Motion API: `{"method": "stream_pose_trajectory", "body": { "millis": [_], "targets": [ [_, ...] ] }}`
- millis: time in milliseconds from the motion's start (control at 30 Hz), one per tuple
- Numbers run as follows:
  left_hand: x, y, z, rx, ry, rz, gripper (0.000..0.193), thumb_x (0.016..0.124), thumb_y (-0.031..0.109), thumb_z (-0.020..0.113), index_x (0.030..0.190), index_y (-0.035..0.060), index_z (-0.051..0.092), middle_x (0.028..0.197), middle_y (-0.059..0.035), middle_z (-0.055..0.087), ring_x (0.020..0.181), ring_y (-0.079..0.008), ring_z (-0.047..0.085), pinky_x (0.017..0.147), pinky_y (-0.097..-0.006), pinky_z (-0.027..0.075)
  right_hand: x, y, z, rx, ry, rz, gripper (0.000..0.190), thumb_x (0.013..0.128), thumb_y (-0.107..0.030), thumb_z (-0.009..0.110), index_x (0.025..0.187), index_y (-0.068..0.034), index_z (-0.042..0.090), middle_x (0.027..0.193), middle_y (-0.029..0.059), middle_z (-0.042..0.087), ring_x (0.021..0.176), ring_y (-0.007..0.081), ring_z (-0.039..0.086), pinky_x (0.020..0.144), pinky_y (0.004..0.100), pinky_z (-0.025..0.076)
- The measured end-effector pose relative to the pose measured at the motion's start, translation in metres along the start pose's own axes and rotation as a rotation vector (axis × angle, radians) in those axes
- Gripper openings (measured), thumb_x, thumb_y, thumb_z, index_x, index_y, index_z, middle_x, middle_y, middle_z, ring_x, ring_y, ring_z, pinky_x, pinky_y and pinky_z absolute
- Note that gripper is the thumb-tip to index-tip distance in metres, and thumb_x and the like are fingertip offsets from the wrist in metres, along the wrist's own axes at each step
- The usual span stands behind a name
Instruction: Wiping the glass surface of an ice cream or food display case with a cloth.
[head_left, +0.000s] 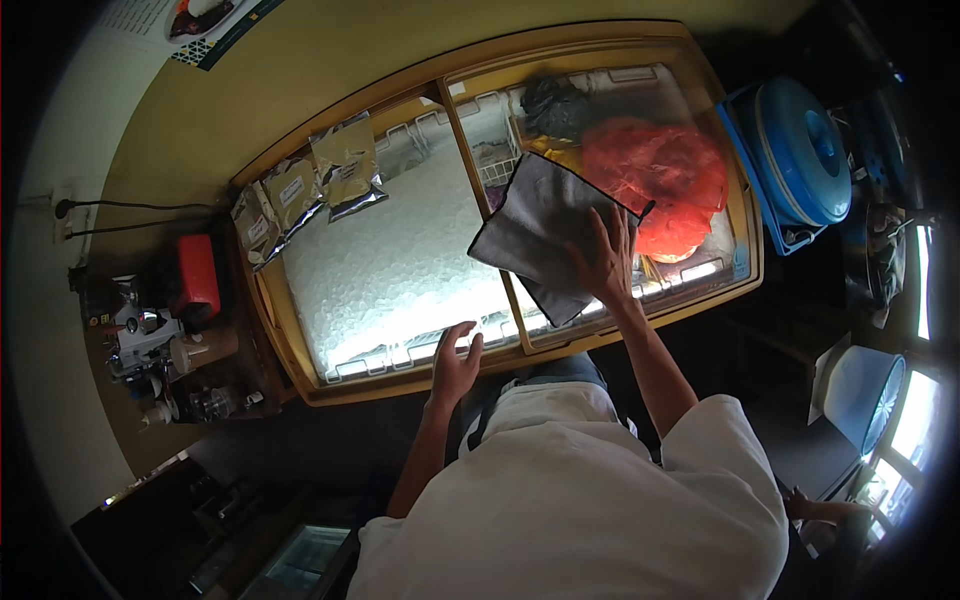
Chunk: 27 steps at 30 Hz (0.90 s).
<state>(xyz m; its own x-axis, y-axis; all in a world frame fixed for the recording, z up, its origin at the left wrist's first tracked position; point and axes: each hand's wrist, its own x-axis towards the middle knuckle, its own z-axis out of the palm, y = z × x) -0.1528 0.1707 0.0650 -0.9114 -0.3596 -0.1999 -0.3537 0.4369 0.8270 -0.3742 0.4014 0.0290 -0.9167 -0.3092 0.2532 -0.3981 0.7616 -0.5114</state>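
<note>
A grey cloth with a dark edge (544, 225) lies spread over the sliding glass lid of a chest freezer (420, 386). My right hand (607, 255) rests on the cloth with its fingers spread, pressing it rather than gripping it. Near the freezer's front rim, my left hand (456, 364) is held with fingers apart and nothing in it. Crushed ice (382, 255) fills the left part of the freezer. Under the glass on the right are a red plastic bag (652, 180) and a black plastic bag (555, 109).
Foil-backed packets (346, 165) lie at the freezer's back left. A blue lidded bucket (806, 154) stands off its right end. To the left are a red box (197, 276) and a cluttered stand. Another person's arm (829, 511) shows at lower right.
</note>
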Motion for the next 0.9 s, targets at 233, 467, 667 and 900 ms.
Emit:
{"method": "stream_pose_trajectory", "body": {
  "millis": [233,467,667,900],
  "targets": [
    [0.104,0.032,0.026,0.06,0.1,-0.053,0.068,0.087,0.023,0.069,0.143,0.0077,0.033,0.13,-0.0217,0.042,0.123,-0.0375,0.043,0.102,-0.0462,0.038,-0.032,-0.008,-0.009,-0.123,0.13,0.539,0.063,0.085,-0.038,0.067,0.138,-0.013,0.045,0.127,0.0174,0.049,0.122,0.0355,0.044,0.099,0.0594,0.03],
    [0.117,0.057,0.027,0.136,0.113,0.103,0.025,0.087,0.023,0.07,0.091,0.0011,0.058,0.079,-0.0146,0.062,0.078,-0.0297,0.061,0.07,-0.0383,0.046,-0.004,0.009,-0.022,0.177,0.075,0.287,0.042,0.093,-0.011,0.057,0.133,-0.007,0.046,0.099,0.0168,0.056,0.093,0.0318,0.056,0.079,0.0392,0.046],
    [0.073,0.056,0.043,-0.545,-0.265,-0.359,0.029,0.094,0.021,0.062,0.107,-0.0023,0.05,0.076,-0.0116,0.067,0.064,-0.0155,0.067,0.058,-0.0283,0.054,0.053,0.025,-0.037,0.196,0.095,0.157,0.046,0.091,-0.011,0.059,0.135,-0.007,0.045,0.105,0.0179,0.055,0.099,0.0338,0.054,0.085,0.0426,0.045],
    [0.024,0.029,0.038,-0.365,-0.405,-0.255,0.022,0.095,0.02,0.06,0.106,0.0007,0.061,0.079,-0.0086,0.07,0.074,-0.0122,0.068,0.068,-0.0256,0.053,0.015,0.026,-0.034,-0.038,0.285,0.273,0.06,0.085,-0.036,0.068,0.136,-0.014,0.045,0.135,0.0217,0.042,0.127,0.0415,0.04,0.101,0.0572,0.033]
  ]
}}
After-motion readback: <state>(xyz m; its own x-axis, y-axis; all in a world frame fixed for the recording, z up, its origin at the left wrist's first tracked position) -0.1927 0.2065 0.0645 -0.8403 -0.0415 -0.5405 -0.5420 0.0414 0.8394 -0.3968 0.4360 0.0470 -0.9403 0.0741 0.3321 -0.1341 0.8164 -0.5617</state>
